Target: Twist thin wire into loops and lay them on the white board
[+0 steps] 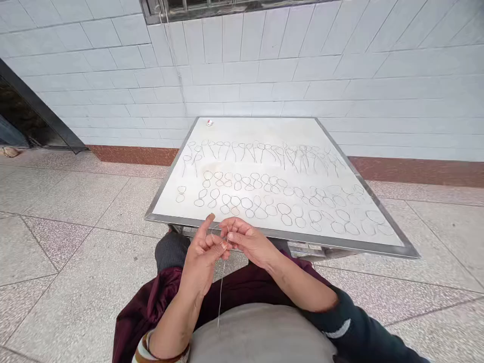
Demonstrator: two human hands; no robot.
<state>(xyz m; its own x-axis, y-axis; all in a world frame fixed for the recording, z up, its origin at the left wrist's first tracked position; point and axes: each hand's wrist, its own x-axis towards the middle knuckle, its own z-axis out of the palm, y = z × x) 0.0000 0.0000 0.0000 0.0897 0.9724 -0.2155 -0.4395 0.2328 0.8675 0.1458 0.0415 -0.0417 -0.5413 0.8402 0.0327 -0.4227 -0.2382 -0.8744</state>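
I sit at the near edge of a low white table [212,132] with a metal rim, and both my hands are drawn together just in front of that edge, over my lap. A thin wire [220,292] is pinched where my fingertips meet; its loose end hangs straight down from that spot towards my grey shirt, between my two forearms.

My left hand [202,254] stands upright, palm turned to the right, forefinger lifted and pointing up towards the table rim, thumb pressed against the wire. Its forearm runs down and to the left, bare to a striped cuff.

My right hand [247,242] comes in from the right, lying lower and flatter, fingers curled to the left and touching the fingers of the left hand at the wire. Whether the wire is looped between them I cannot tell; it is too fine. That forearm slants down to the right into a dark sleeve pushed up to the elbow.

On the table beyond, well apart from my hands, lie rows of bent wire pieces: long-stemmed loops [264,151] at the far side, figure-eight loops [264,201] nearer. A small white and red object [210,122] sits at the far left corner.
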